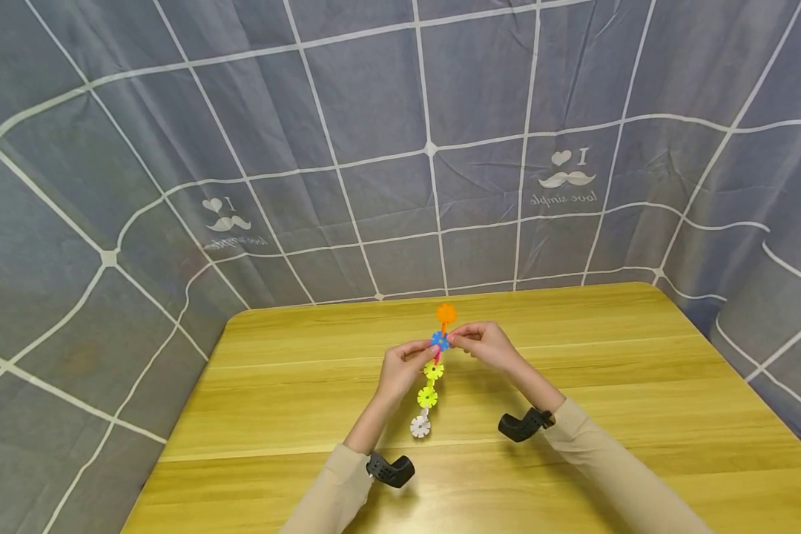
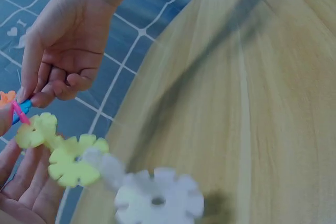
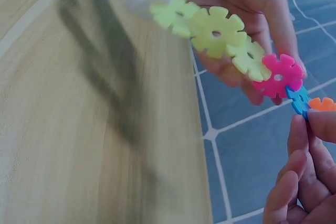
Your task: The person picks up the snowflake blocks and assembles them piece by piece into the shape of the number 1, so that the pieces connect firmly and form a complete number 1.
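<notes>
Slotted plastic snowflake discs are joined edge to edge in one chain, held up over the table. An orange disc (image 1: 446,314) is at the far end, then a blue disc (image 1: 440,340) and a pink disc (image 3: 282,76). Several yellow-green discs (image 1: 427,397) follow, and white discs (image 1: 420,426) end the chain nearest the body. My right hand (image 1: 490,347) pinches the blue disc between thumb and fingertips. From the other side, my left hand (image 1: 395,373) grips the pink disc, its fingertips close to the blue one.
The wood-grain table (image 1: 294,404) extends around both hands, and the chain's shadow falls on it. A grey curtain (image 1: 387,200) with white lines hangs behind and at the sides. Black camera mounts (image 1: 391,470) sit on both wrists.
</notes>
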A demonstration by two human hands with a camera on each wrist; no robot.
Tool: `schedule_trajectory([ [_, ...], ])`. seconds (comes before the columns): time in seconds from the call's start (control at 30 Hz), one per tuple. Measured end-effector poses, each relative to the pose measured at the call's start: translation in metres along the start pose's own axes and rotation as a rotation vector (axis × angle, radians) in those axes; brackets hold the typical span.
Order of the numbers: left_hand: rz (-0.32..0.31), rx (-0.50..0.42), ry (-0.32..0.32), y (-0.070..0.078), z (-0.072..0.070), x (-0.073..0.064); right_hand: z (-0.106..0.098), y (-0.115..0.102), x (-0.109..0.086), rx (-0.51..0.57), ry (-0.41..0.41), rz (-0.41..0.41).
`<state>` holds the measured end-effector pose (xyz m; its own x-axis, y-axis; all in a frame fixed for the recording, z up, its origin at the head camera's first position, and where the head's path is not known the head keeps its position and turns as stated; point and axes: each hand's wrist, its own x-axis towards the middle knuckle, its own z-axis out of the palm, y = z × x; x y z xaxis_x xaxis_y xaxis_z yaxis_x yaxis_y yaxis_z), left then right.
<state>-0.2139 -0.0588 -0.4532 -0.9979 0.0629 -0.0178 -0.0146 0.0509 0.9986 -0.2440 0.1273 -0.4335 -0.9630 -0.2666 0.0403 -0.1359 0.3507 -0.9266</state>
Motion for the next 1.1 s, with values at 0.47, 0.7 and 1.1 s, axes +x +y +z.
schedule_trajectory([
  [0.47, -0.128, -0.004, 0.036, -0.032, 0.005, 0.001, -0.009, 0.019, 0.029, -0.046, -0.007, 0.102],
  [0.7, -0.146, -0.016, 0.082, -0.04, 0.016, 0.001, -0.011, 0.034, 0.048, -0.117, -0.024, 0.189],
  [1.1, -0.179, 0.05, 0.087, -0.047, 0.025, 0.002, -0.004, 0.055, 0.067, -0.028, -0.073, 0.316],
])
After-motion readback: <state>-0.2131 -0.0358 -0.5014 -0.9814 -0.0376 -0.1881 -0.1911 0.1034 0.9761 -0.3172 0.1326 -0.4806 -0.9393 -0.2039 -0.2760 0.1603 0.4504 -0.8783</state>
